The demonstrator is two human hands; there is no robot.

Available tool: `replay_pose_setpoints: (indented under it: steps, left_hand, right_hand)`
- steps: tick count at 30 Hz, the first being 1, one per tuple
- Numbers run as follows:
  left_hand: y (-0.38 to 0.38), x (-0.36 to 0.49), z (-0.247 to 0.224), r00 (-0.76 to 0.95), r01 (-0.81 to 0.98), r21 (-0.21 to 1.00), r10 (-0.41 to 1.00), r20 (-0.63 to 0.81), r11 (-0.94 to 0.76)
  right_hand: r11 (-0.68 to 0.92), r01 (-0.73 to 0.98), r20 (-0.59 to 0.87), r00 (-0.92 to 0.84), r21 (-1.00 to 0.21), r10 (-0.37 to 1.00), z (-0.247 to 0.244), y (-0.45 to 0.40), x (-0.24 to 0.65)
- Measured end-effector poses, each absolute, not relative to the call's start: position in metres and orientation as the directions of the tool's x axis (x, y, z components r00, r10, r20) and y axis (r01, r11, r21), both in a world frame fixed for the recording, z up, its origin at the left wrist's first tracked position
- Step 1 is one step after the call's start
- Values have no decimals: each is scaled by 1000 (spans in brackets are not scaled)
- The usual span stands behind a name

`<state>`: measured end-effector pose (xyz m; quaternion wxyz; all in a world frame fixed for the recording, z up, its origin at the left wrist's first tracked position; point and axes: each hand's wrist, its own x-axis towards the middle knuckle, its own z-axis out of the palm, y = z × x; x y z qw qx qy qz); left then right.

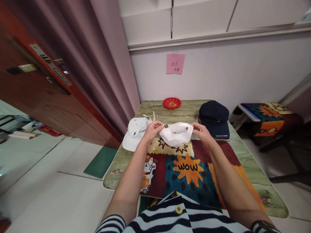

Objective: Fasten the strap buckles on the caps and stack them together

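Note:
A white cap [177,137] hangs between my two hands above the patterned mat [187,171]. My left hand [153,128] is closed on its left edge, beside a small metal buckle [165,125]. At the opposite edge, my right hand [200,130] pinches the fabric between thumb and fingers. The cap's opening faces up toward me, and its brim cannot be made out. Just left of my left hand lies a pale cap [136,132] with a small dark logo and a loose strap. A dark navy cap [213,116] sits beyond my right hand.
A red scalloped dish [171,103] stands at the back of the wood-patterned table [114,171]. Behind it is a wall with a pink note [175,64]. A wooden door [55,87] and a mauve curtain [107,48] are at left; a covered stool [272,118] is at right.

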<state>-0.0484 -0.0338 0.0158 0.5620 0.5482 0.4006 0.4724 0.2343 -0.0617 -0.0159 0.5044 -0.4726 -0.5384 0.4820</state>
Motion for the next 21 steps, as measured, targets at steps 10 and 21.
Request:
replay_pose_setpoints:
  steps: [10,21]
  left_hand:
    - [-52,-36,7,208,77,987,971,121,-139]
    - [-79,-36,5,-57,546,743,868,494,-387]
  right_hand:
    - [258,690,140,-224,-676,964,33,-99,212]
    - [146,823,149,-75,-549,986,16,-101,178]
